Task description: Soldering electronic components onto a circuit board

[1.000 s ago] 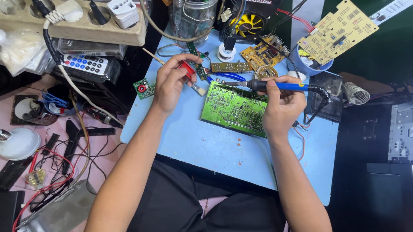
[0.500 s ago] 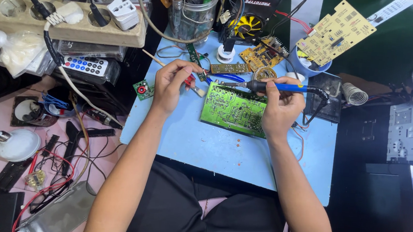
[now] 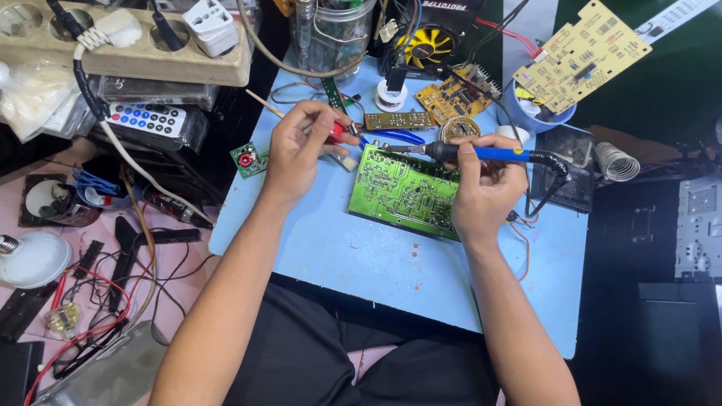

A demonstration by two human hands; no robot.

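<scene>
The green circuit board (image 3: 403,194) lies flat on the light blue work board (image 3: 373,265), near its far edge, between the two hands. The right hand (image 3: 486,190) is closed around the blue handle of a soldering iron (image 3: 470,152), which lies almost level and points to the left, so that its tip stands over the far left corner of the circuit board. The left hand (image 3: 298,148) pinches a small red-handled tool (image 3: 339,130) between thumb and fingers, just beside the tip of the iron; what the tool's own end touches is too small to tell, I think it meets the board's corner. To do this step well, in my judgement, the iron's tip should rest on one joint only, with the heel of the right hand supported on the board so the tip does not wander to the neighbour joints, and the left-hand tool should come in from the opposite side, not under the hot shaft. Both forearms come up from the lap, elbows low, wrists bent slightly inward toward each other. A grey power strip (image 3: 105,41) and a small remote control (image 3: 149,118) lie to the left.
</scene>
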